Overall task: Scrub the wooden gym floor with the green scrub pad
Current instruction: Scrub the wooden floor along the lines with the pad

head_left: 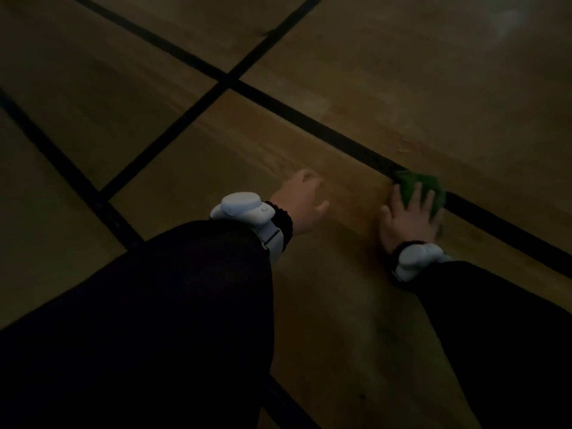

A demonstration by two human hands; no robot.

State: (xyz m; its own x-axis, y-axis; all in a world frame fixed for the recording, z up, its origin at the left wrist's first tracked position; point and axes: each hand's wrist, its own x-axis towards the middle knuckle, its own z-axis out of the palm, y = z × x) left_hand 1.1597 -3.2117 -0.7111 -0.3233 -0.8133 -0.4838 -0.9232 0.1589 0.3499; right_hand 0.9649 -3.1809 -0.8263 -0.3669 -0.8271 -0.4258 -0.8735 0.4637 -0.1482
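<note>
Pressing flat with straight, spread fingers, your right hand (408, 216) lies on top of the green scrub pad (416, 188), pinning it to the wooden gym floor (325, 305); it holds the pad down and does not curl round it. The pad sits under and just beyond your fingertips, touching the black line (309, 120) that runs diagonally past that hand. It looks crumpled at its far edge, so judge it light, soft and limp: it will bunch or fold if you push from the back edge alone. Keep the palm and fingers spread over its middle so pressure goes straight down, and expect its rough face to drag on the varnished boards, not slide freely.

Your right wrist is bent back, with a white wrist device (418, 263) strapped above a dark sleeve (495, 335), the forearm reaching forward and down. Off to the side of it, well apart from the pad, your left hand (301, 204) reaches toward the bare boards with relaxed, open fingers, holding nothing; the blur leaves it unclear whether it touches the floor. It carries a similar white device (241, 207).
</note>
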